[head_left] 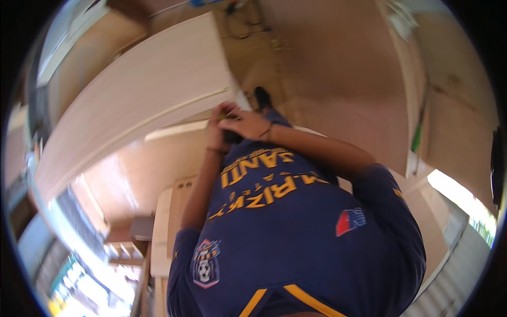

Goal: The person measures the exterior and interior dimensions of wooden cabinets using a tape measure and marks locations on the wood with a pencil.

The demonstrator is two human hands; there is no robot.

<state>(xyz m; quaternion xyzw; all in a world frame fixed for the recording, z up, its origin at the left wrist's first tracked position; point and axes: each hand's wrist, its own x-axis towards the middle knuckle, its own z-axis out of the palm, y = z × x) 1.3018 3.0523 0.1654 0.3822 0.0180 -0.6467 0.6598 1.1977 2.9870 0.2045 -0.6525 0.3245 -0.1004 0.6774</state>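
Observation:
My left hand [215, 127] and my right hand [247, 124] meet in front of my body, beside the near corner of a pale wooden panel [142, 87]. Fingers of both are bent closed around a small thing with a yellowish-green part [223, 116]. Blur and the fingers hide what kind of thing it is. My right hand lies partly over it, while the left grips from the other side. Whether either hand touches the panel, I cannot tell.
Large brown boards [338, 68] stand to the right, with a green-handled tool [417, 138] by one edge. A dark cable [240, 34] lies on the floor ahead. One dark shoe [262, 98] shows beyond my hands. A wooden piece with holes [182, 198] is at my left.

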